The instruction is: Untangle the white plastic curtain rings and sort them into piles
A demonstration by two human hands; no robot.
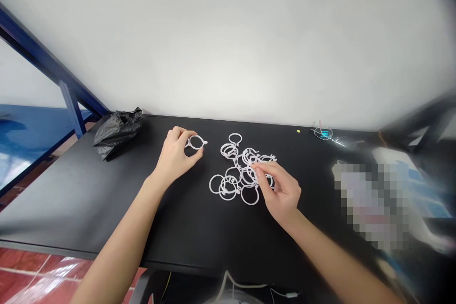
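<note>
A heap of several white plastic rings [239, 171] lies on the black table [71, 190] near its middle. My left hand [176, 156] is closed around one white ring [196, 142], held just left of the heap and slightly above the tabletop. My right hand [280, 190] rests at the heap's right side, its fingertips pinched on a ring [257, 167] among the others.
A crumpled black plastic bag [117, 130] sits at the table's back left. A small clear ring-shaped object [323, 133] lies at the back right. A blurred patch covers things at the right edge. A white wall stands behind; blue framework rises at the left.
</note>
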